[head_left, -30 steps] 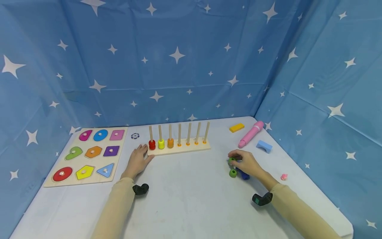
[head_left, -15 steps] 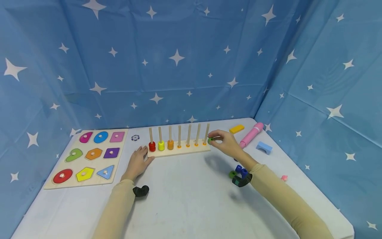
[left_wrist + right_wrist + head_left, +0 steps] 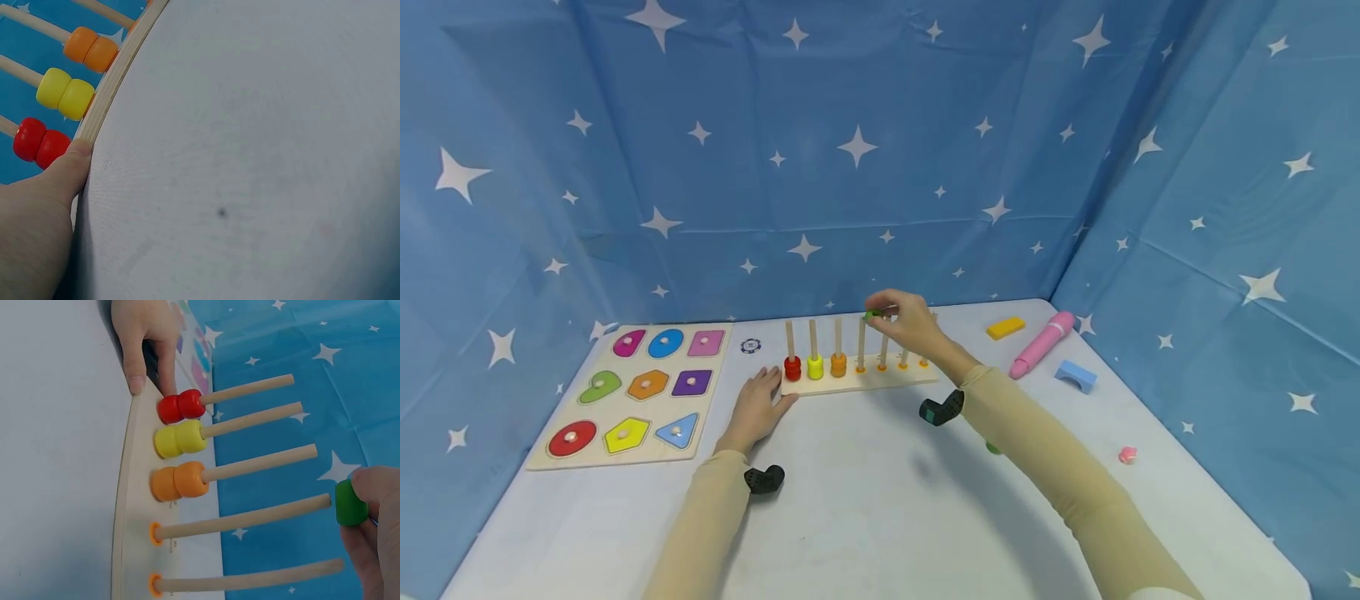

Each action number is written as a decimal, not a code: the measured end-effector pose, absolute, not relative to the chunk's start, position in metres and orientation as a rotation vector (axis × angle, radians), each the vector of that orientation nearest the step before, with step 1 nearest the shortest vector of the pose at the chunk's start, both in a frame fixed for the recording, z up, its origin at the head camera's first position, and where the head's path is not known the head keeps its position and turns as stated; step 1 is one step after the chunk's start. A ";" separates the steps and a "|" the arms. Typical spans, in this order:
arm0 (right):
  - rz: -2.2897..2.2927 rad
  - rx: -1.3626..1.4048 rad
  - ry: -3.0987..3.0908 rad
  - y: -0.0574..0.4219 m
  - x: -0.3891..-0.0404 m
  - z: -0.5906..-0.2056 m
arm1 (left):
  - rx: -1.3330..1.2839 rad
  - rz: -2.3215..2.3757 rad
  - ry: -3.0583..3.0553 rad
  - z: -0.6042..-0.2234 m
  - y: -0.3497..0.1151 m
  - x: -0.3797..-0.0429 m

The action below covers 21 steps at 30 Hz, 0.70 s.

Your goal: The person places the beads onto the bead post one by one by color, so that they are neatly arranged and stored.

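Note:
A wooden peg board (image 3: 880,380) stands at the back of the table with several upright pegs. From its left end, two red beads (image 3: 181,406), two yellow beads (image 3: 180,438) and two orange beads (image 3: 179,481) sit on the first three pegs. My left hand (image 3: 756,410) grips the board's left end, thumb on the front corner and fingers on the far side. Between thumb and fingers, my right hand (image 3: 913,323) pinches a green bead (image 3: 351,503). That bead is right at the tip of the bare fourth peg (image 3: 250,519).
A shape puzzle board (image 3: 625,400) lies at the left, near a poker chip (image 3: 750,346). Toward the right are a yellow block (image 3: 1005,327), a pink microphone-like toy (image 3: 1042,344), a blue arch block (image 3: 1076,376) and a small pink piece (image 3: 1127,455). Another green bead (image 3: 993,448) shows beside the right sleeve.
My right hand has picked up a green bead from the pile at the right and carried it left and up to the fourth peg's tip. The left hand stays at the board's end.

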State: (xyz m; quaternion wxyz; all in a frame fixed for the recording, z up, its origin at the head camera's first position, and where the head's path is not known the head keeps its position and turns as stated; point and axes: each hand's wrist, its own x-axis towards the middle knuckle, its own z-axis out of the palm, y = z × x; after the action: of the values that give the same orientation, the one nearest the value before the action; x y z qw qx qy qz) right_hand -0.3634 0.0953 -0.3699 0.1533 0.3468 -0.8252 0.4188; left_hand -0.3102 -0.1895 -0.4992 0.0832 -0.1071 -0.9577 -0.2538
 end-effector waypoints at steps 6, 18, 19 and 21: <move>1.193 0.968 -2.421 0.084 -0.374 -0.371 | -0.320 -0.757 -2.859 -0.498 -0.189 -0.311; 1.154 0.981 -2.433 0.080 -0.380 -0.371 | -0.322 -0.754 -2.855 -0.498 -0.188 -0.309; 1.149 0.982 -2.427 0.080 -0.381 -0.371 | -0.321 -0.751 -2.854 -0.497 -0.189 -0.309; 1.149 0.983 -2.416 0.080 -0.381 -0.370 | -0.320 -0.750 -2.852 -0.497 -0.190 -0.308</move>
State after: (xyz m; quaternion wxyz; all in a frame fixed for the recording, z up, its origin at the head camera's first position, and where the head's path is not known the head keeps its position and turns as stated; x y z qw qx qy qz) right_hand -0.3812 0.0799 -0.3703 0.1450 0.3411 -0.8387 0.3990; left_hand -0.3083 -0.1898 -0.4971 0.0877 -0.1074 -0.9578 -0.2518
